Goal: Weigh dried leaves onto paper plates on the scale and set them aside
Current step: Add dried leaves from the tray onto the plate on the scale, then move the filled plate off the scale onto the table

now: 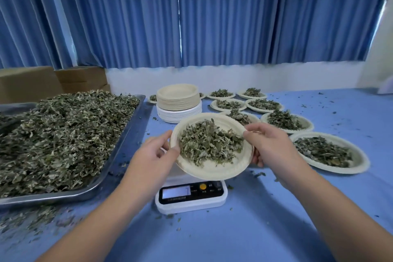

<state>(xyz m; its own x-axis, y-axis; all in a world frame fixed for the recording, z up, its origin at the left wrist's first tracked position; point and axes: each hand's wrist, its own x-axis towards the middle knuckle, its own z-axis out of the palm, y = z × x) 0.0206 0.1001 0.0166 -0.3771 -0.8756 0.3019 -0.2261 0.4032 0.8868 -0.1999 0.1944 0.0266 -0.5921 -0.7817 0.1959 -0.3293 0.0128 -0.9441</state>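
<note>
A paper plate (pixel 209 169) with a heap of dried leaves (pixel 209 142) is held tilted just above the white scale (pixel 191 195). My left hand (pixel 157 149) grips the plate's left rim, thumb on top. At the right rim my right hand (pixel 268 142) holds the plate, thumb on the upper edge and fingers under it. The scale's display and orange button show below the plate; its platform is hidden.
A big metal tray (pixel 119 155) piled with dried leaves fills the left. A stack of empty plates (pixel 178 104) stands behind the scale. Several filled plates (pixel 329 153) lie to the right and at the back. Leaf crumbs dot the blue tablecloth. Cardboard boxes (pixel 27 83) sit far left.
</note>
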